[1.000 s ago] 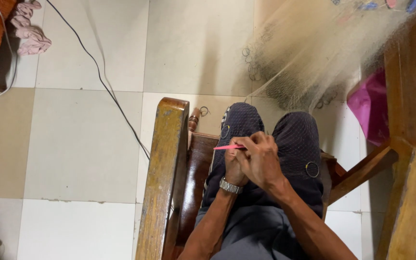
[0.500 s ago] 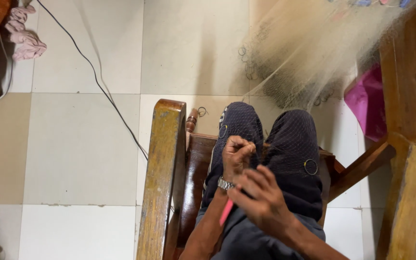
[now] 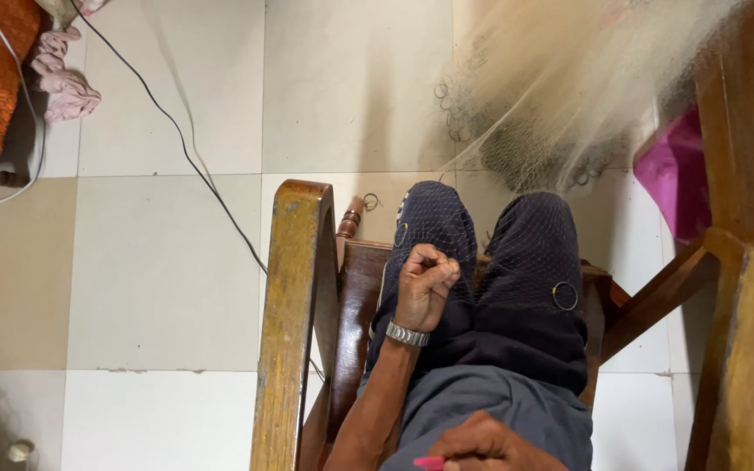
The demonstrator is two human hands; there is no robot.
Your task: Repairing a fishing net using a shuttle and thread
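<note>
Head view: your left hand [image 3: 425, 283] pinches net [image 3: 517, 262] over knees; right hand [image 3: 482, 445], nearer your body, grips pink needle [image 3: 429, 462]; hands apart.

We count two hands, left hand [image 3: 426, 279] and right hand [image 3: 482, 443], one wristwatch [image 3: 407, 334], one fishing net [image 3: 569, 78], one black cable [image 3: 176, 139], upper left, one pink needle [image 3: 429, 463].

The right hand [image 3: 482, 445] and its pink tool [image 3: 428, 463] are cut off by the bottom edge
</note>
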